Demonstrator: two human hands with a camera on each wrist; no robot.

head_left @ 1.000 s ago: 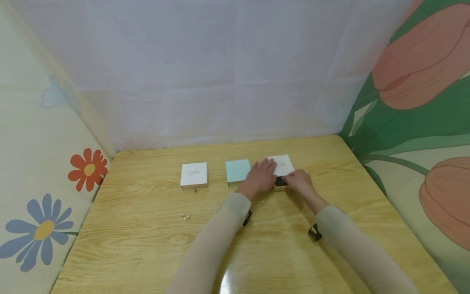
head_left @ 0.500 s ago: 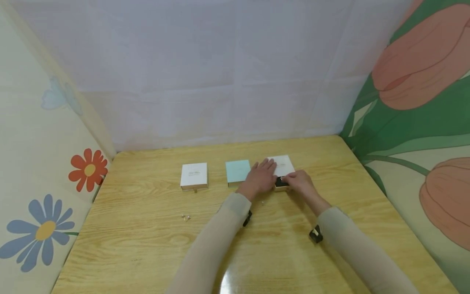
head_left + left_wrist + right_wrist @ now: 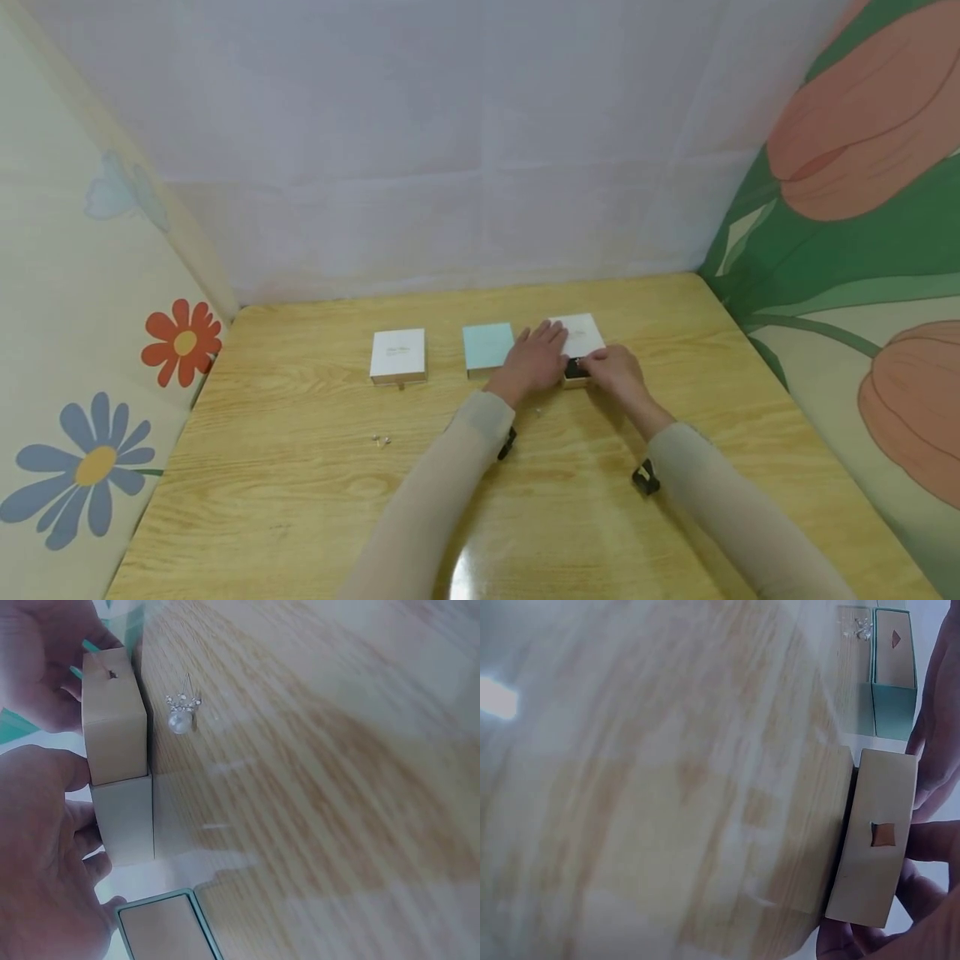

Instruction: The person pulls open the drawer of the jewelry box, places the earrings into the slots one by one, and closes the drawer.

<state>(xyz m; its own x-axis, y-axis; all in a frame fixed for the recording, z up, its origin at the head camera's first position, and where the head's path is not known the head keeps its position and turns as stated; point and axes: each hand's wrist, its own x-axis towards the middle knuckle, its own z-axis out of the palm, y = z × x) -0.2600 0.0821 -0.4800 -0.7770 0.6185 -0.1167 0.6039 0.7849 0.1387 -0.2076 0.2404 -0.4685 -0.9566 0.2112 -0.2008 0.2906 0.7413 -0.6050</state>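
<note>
A white jewellery box (image 3: 579, 333) stands at the right of the row, its drawer (image 3: 577, 382) pulled out toward me and lined in black. My left hand (image 3: 534, 360) lies over the box's left edge, fingers stretched along the top. In the left wrist view its thumb presses the drawer's side and its fingers sit against the box. My right hand (image 3: 617, 371) is at the drawer's right side, fingertips over the black lining, pinching a tiny shiny earring (image 3: 578, 361). The right wrist view shows its lower fingers against the drawer front (image 3: 874, 840); the fingertips are hidden there.
A mint box (image 3: 487, 346) and another white box (image 3: 397, 354) stand to the left. A pearl earring (image 3: 180, 720) lies on the table before the drawer. Two small earrings (image 3: 381, 441) lie farther left. A white cloth (image 3: 480, 167) hangs behind the table.
A shiny earring at my right fingertips shows now and half a second ago, not in the oldest frame. My right hand has shifted only slightly; my left hand keeps its place on the box.
</note>
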